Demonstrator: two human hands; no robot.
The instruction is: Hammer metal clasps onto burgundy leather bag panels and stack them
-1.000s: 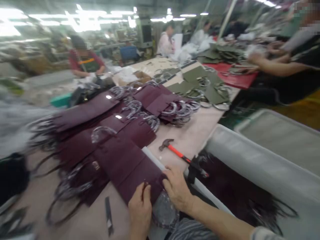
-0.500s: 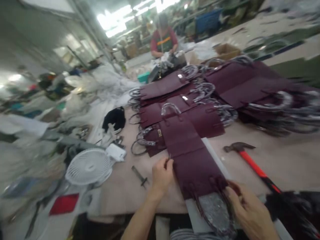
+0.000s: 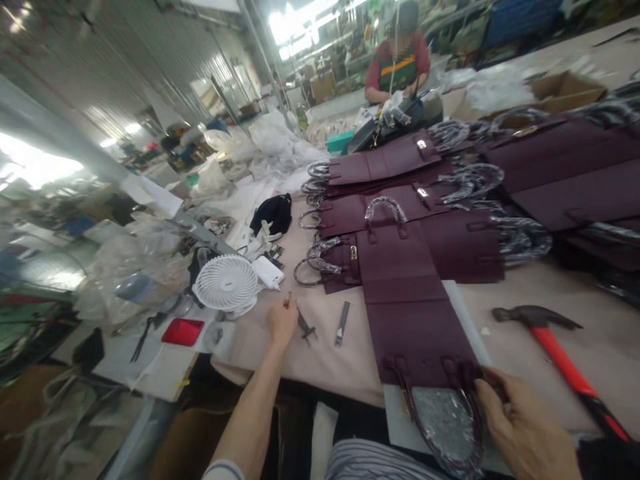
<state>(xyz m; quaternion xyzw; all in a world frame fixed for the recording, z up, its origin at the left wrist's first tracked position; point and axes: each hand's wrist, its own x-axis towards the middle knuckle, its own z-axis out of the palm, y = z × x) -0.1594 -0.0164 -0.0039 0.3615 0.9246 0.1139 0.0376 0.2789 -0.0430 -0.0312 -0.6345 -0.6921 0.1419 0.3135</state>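
Observation:
A long maroon bag panel (image 3: 415,327) with plastic-wrapped handles lies lengthwise before me, its near end over a pale board (image 3: 397,417). At the panel's near right corner, my right hand (image 3: 530,420) is closed, thumb on the edge by the handle (image 3: 477,427). To the left, my left hand (image 3: 281,323) is pinched over the table, with a small thin piece sticking up from the fingertips, too small to name. Right beside that hand lies a dark tool like a small caliper (image 3: 305,327). A flat chisel-like blade (image 3: 343,323) rests between it and the panel.
A claw hammer (image 3: 563,353) with a red handle lies at right. More maroon bag panels (image 3: 385,163) are stacked beyond. A white fan (image 3: 227,283), a black cap-like item (image 3: 273,215) and a red pad (image 3: 183,331) sit leftward. A person (image 3: 397,63) works across the table.
My left hand has moved from the panel's left edge to beside the caliper-like tool, and the chisel-like blade now shows. My right hand stays at the panel's corner. The view has swung left.

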